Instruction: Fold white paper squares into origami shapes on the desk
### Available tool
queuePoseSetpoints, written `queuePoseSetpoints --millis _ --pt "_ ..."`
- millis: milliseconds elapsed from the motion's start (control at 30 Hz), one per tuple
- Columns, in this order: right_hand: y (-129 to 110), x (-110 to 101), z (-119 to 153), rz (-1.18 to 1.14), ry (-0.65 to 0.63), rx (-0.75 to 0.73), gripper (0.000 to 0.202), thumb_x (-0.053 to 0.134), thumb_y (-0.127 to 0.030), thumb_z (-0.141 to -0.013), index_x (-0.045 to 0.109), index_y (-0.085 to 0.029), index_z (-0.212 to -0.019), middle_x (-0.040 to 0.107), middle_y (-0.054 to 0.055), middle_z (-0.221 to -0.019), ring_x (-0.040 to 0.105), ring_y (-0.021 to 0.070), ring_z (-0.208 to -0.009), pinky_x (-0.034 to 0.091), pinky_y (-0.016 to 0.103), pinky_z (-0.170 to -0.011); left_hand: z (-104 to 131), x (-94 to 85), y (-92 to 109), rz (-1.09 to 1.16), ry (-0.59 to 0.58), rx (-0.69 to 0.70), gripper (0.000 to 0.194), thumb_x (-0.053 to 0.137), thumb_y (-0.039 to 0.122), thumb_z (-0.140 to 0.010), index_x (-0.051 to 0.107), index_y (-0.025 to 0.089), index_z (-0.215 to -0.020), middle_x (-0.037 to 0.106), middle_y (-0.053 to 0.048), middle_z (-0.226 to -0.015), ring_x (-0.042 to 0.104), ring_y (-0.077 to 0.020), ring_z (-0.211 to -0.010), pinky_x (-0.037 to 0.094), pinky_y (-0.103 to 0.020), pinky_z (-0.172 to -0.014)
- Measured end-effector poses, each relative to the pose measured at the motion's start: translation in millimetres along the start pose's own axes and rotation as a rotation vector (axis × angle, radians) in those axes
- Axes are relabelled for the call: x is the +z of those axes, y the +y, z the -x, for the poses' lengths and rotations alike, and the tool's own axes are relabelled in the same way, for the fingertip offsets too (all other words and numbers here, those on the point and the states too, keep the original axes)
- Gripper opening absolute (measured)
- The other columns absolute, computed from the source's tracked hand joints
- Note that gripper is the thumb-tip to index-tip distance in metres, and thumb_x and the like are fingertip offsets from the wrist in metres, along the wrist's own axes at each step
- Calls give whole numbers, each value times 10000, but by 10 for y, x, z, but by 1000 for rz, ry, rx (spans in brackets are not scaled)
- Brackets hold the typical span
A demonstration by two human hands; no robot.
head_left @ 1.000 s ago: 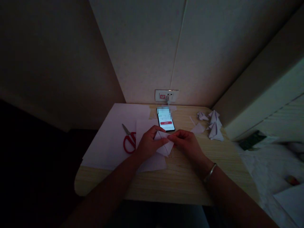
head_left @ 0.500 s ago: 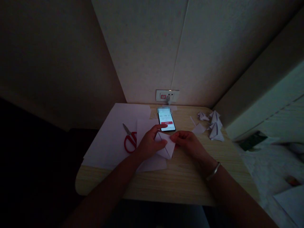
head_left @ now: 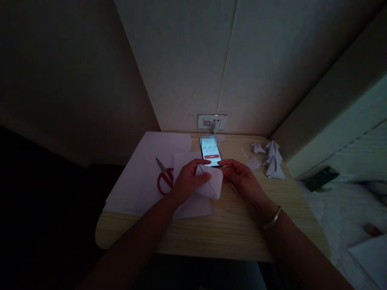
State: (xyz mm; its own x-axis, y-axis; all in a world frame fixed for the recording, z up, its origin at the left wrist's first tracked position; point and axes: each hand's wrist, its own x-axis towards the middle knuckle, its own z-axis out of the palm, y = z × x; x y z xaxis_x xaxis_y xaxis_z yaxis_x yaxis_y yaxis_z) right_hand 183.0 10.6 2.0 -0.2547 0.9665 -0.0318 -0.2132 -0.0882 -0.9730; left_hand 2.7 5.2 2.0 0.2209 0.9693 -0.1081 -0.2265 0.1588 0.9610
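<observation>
With my left hand (head_left: 188, 180) pinching the folded paper (head_left: 214, 183) just in front of the phone (head_left: 211, 155) and my right hand (head_left: 243, 180) at its edge, grip unclear, uneven pulling could skew or tear it.

On the desk (head_left: 242, 237), large sheets (head_left: 136, 173) covered the left side, with the scissors (head_left: 165, 177) on top of them. A smaller sheet (head_left: 196, 207) lay just right of the scissors, overlapping their handles. Between the left hand (head_left: 189, 179) and the right hand (head_left: 242, 179) was the folded paper (head_left: 214, 183), with the phone (head_left: 211, 151) lying just behind it. Beyond the phone, a socket (head_left: 205, 122) sat on the wall (head_left: 187, 72). Paper figures (head_left: 274, 164) were grouped toward the far right corner, a paper scrap (head_left: 253, 163) to their left.
</observation>
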Motion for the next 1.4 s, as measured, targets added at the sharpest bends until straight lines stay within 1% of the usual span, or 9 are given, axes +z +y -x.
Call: queuePoseSetpoints --millis 133,267,400,567,700,900,1100,1267,1400 --pt "19 47 19 300 168 -291 130 610 -351 -822 632 -248 -899 647 42 -1036 623 180 -920 536 336 -769 -27 -8 -36 -38 86 35 379 718 273 -675 579 184 -1016 638 18 -734 551 -89 -579 414 -192 -531" --pt "50 63 40 765 104 -528 212 688 -327 -765 656 -255 -962 555 81 -1181 542 240 -1119 477 427 -937 -55 5 -31 -4 166 95 383 714 255 -677 564 188 -1022 642 22 -750 549 -86 -574 419 -192 -529" --pt "100 36 32 908 73 -544 328 696 -354 -756 630 -253 -1061 534 96 -1189 560 242 -1087 532 412 -875 -54 18 -14 65 122 108 436 721 220 -665 543 195 -1062 631 33 -723 556 -90 -596 433 -198 -560" --pt "116 30 37 900 60 -515 275 605 -318 -832 613 -231 -1092 537 108 -1260 620 213 -1004 587 325 -712 -34 28 -16 117 20 94 582 709 172 -668 464 207 -1195 651 7 -844 577 -93 -678 451 -204 -630" --pt "101 50 51 955 105 -523 221 557 -290 -852 633 -197 -1036 620 116 -1159 662 203 -877 583 322 -664 -43 39 -35 115 21 101 557 679 139 -672 467 195 -1183 651 -3 -867 579 -92 -685 454 -199 -625" --pt "75 88 63 805 268 -428 157 538 -294 -838 641 -184 -882 686 61 -845 635 150 -635 528 261 -533 -57 20 -43 -2 106 82 382 630 200 -724 560 184 -1099 614 25 -701 545 -88 -566 412 -185 -529" --pt "82 103 4 442 464 -250 164 568 -335 -804 567 -191 -725 570 -23 -607 536 121 -548 447 231 -511 -60 1 -69 -16 206 130 235 600 317 -785 585 175 -972 605 22 -672 541 -88 -542 408 -183 -503" --pt "97 139 -38 135 358 -138 178 608 -369 -765 507 -223 -755 548 -48 -605 507 122 -506 430 235 -465 -32 38 -49 48 226 157 229 608 368 -788 534 193 -917 588 40 -630 533 -90 -505 395 -178 -461" --pt "103 186 -17 109 201 -147 226 655 -395 -736 516 -245 -833 625 -18 -721 584 158 -607 498 288 -553 -7 64 -26 19 261 156 272 613 434 -774 496 205 -865 558 58 -570 492 -84 -453 372 -176 -432"
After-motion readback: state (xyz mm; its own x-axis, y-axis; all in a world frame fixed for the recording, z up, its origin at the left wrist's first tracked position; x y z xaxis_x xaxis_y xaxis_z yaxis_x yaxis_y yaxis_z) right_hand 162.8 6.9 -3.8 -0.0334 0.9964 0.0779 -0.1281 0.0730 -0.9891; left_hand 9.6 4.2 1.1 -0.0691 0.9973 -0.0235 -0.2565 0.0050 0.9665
